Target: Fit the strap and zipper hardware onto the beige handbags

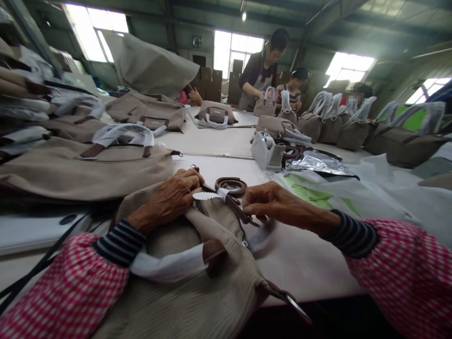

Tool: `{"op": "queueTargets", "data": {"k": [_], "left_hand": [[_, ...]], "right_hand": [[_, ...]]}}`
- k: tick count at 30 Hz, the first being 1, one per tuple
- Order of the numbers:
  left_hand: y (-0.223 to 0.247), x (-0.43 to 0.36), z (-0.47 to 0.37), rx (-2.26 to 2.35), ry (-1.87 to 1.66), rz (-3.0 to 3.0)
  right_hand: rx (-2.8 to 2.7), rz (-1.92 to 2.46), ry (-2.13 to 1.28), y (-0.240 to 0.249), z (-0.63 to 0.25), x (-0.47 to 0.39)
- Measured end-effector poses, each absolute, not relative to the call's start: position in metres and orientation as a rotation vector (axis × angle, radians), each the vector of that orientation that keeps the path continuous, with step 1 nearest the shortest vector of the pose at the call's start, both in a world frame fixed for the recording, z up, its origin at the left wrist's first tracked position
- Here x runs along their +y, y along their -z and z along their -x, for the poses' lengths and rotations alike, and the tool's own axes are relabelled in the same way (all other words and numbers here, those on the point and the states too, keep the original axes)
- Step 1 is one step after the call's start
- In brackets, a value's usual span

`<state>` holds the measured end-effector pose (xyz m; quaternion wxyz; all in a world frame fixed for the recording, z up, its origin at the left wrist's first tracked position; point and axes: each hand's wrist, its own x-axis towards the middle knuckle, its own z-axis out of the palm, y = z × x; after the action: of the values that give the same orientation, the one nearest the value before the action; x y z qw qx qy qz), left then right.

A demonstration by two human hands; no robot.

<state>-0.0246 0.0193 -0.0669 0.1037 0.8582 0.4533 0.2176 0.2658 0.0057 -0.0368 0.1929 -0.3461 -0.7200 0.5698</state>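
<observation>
A taupe ribbed bag (183, 301) with a zipper and brown leather trim lies before me, its handle (169, 264) wrapped in white film. My left hand (169, 200) rests at the bag's upper edge, fingers curled and closed beside a white tag (206, 196); what they grip is hidden. My right hand (278, 205) is pinched near the end of a brown strap piece (236, 207); what is between its fingertips is too small to name. A coiled brown strap (231, 184) bound with white lies between the hands.
Another taupe bag (116, 172) lies at left. A grey tape dispenser (267, 151) stands ahead, near clear plastic (318, 163) and white sheets (381, 188). Several wrapped-handle bags (344, 127) line the back right. A person (261, 70) stands behind the table (212, 141), with others nearby.
</observation>
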Motion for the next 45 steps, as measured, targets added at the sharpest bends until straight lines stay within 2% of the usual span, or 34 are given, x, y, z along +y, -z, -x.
{"op": "queueTargets", "data": {"k": [10, 18, 22, 25, 40, 45], "left_hand": [[0.071, 0.021, 0.027, 1.334, -0.654, -2.548], [0.073, 0.022, 0.028, 1.332, -0.67, -2.544], [0.072, 0.022, 0.027, 1.336, -0.663, -2.53], [0.071, 0.021, 0.027, 1.337, -0.662, -2.527], [0.069, 0.019, 0.027, 1.322, -0.647, -2.543], [0.074, 0.023, 0.03, 1.304, -0.691, -2.543]], "right_hand": [[-2.08, 0.9, -1.538, 0.044, -0.23, 0.005], [-2.366, 1.016, -0.929, 0.04, -0.269, -0.005], [-2.603, 0.953, -0.539, 0.038, -0.284, -0.004], [-2.683, 0.925, -0.377, 0.034, -0.292, -0.01], [-2.796, 1.05, -0.103, 0.034, -0.284, -0.044], [-2.8, 1.076, -0.137, 0.033, -0.28, -0.045]]}}
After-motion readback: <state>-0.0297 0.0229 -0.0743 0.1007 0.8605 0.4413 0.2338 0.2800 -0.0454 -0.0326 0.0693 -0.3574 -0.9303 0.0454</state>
